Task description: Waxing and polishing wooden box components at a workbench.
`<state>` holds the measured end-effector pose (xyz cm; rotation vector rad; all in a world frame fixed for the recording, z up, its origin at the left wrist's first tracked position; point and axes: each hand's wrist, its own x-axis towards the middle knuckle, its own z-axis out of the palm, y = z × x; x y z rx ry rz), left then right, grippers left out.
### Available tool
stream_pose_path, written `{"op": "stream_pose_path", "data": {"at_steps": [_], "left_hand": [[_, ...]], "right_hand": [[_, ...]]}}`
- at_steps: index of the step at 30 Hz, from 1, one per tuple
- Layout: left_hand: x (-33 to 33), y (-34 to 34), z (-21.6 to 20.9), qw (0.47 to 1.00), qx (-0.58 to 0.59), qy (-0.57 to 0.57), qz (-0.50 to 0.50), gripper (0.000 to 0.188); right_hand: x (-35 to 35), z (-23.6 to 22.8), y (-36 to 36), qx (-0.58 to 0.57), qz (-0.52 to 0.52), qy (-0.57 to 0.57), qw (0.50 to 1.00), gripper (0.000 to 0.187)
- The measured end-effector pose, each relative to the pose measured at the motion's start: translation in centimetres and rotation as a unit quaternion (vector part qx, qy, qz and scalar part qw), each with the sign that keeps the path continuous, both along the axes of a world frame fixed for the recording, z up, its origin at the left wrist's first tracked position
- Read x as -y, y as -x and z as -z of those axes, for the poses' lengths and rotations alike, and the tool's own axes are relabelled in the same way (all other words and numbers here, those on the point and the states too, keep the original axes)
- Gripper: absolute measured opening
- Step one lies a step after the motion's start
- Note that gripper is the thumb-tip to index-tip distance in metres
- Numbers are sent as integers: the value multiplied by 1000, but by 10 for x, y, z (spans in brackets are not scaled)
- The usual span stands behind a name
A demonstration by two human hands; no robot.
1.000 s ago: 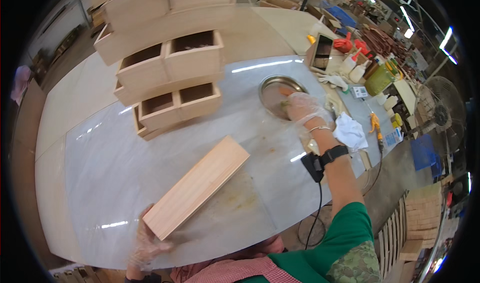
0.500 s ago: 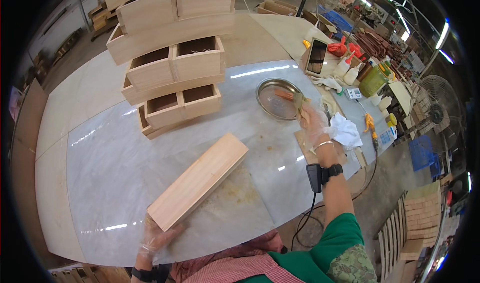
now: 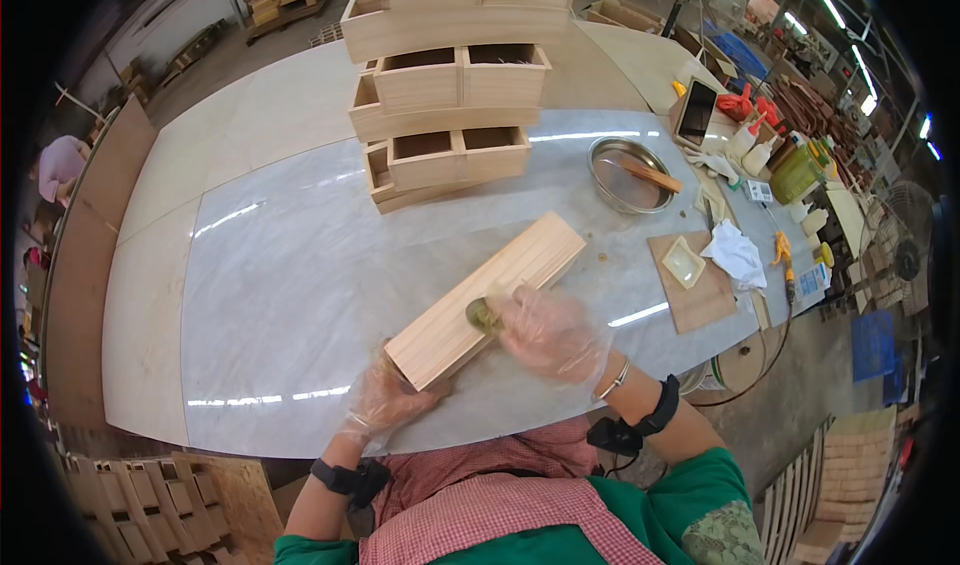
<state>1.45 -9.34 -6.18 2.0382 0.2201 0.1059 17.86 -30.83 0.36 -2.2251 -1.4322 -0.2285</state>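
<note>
A long pale wooden box [image 3: 500,287] lies slantwise on the grey marble tabletop [image 3: 290,295]. My left hand [image 3: 385,397], in a clear plastic glove, grips the box's near end. Over the box's near half, my gloved right hand [image 3: 545,333] presses a small greenish-brown pad [image 3: 481,314] against the wood. Both forearms wear black wrist bands.
Stacked wooden drawer units [image 3: 450,85] stand at the back. At the right are a round metal bowl [image 3: 625,173] with a stick in it, a small board [image 3: 700,285] with a pale dish, a white rag [image 3: 735,252], bottles and a phone. A cable hangs off the edge.
My right hand came back from the metal bowl to the box and now presses the pad on it. My left hand kept hold of the box's near end.
</note>
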Motion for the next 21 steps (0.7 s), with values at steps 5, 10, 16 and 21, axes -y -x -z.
{"op": "stream_pose_path", "data": {"at_steps": [5, 10, 16, 21], "left_hand": [[-1, 2, 18, 998, 27, 60, -2, 70], [-2, 2, 28, 998, 15, -52, -21, 72], [3, -1, 18, 998, -21, -55, -34, 74], [-1, 0, 15, 997, 10, -78, -12, 73]], "right_hand": [[10, 28, -37, 205, 94, 75, 971, 18], [-40, 25, 22, 119, -105, -74, 985, 15], [-13, 72, -33, 590, 136, 146, 783, 19], [17, 44, -66, 400, -17, -124, 908, 15]]}}
